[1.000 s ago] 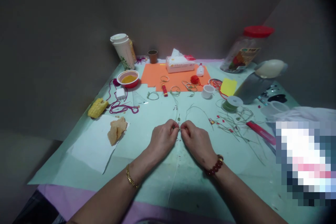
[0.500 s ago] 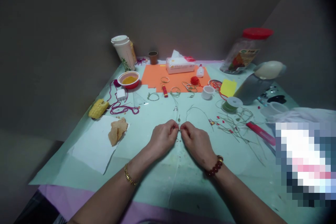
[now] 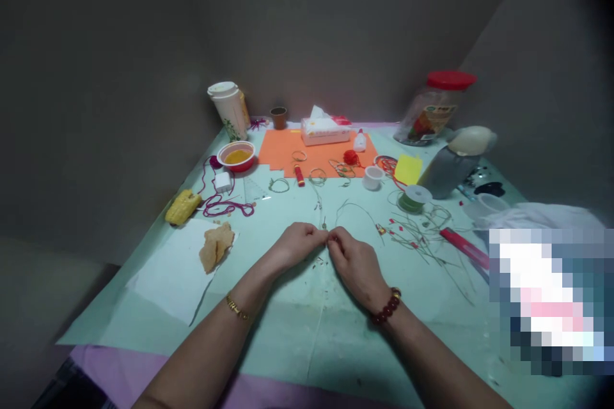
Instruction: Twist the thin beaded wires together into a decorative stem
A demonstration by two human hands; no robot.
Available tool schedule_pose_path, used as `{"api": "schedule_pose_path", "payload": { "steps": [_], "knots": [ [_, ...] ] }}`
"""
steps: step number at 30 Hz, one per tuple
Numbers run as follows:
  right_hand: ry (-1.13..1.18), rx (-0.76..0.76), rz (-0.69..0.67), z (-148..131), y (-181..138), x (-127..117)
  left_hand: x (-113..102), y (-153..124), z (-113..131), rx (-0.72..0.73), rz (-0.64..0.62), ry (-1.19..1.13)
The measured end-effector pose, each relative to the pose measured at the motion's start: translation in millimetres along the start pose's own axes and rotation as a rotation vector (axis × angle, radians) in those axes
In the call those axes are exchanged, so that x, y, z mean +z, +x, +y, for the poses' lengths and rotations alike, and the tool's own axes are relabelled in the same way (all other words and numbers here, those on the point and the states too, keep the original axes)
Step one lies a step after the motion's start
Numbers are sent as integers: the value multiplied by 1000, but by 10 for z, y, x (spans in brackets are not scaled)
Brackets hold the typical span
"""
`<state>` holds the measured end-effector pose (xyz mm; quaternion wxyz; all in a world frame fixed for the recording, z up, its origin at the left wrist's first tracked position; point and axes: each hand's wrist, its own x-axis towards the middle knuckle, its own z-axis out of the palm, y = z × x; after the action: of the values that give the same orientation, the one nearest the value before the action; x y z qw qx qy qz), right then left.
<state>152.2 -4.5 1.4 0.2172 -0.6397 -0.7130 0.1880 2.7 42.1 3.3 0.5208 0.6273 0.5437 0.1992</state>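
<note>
My left hand (image 3: 298, 244) and my right hand (image 3: 355, 262) meet at the middle of the table, fingertips touching. Both are closed in a pinch on a thin cord (image 3: 323, 226), a short piece of which shows just beyond the fingers. Most of what lies between the fingertips is hidden. Small dark scraps (image 3: 320, 262) are scattered on the green cover right below. Beyond the hands lie coiled green cord loops (image 3: 317, 176) and a red tube (image 3: 299, 175). Right of my right hand are loose green cords (image 3: 422, 236) with small red tags.
A green spool (image 3: 413, 199), a small white cup (image 3: 373, 177) and a pink cutter (image 3: 464, 248) lie to the right. At the left are a bowl of yellow liquid (image 3: 236, 156), a corn piece (image 3: 183, 207) and brown flat pieces (image 3: 215, 248). A tissue pack (image 3: 326, 134) rests on orange paper (image 3: 275, 147).
My left fingers have straightened somewhat, with the thumb now reaching toward the right fingertips. The right hand has shifted slightly. The whole view has tilted a little.
</note>
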Motion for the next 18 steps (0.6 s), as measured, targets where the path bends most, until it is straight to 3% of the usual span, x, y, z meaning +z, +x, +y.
{"api": "schedule_pose_path", "payload": {
  "steps": [4,10,12,15,18],
  "knots": [
    [-35,-7,37,14,11,-5,7,36,-25,-11,-44,-48],
    [53,-83,370,-23,-44,-143,1,50,-34,-4,-49,-46],
    [276,87,299,-105,-106,-150,-4,56,-46,-5,-59,-61],
    [761,459,-3,-284,-211,-112,-10,68,-71,16,-81,-97],
    [1069,631,-190,-449,-306,-86,-12,73,-80,26,-89,-118]
  ]
}}
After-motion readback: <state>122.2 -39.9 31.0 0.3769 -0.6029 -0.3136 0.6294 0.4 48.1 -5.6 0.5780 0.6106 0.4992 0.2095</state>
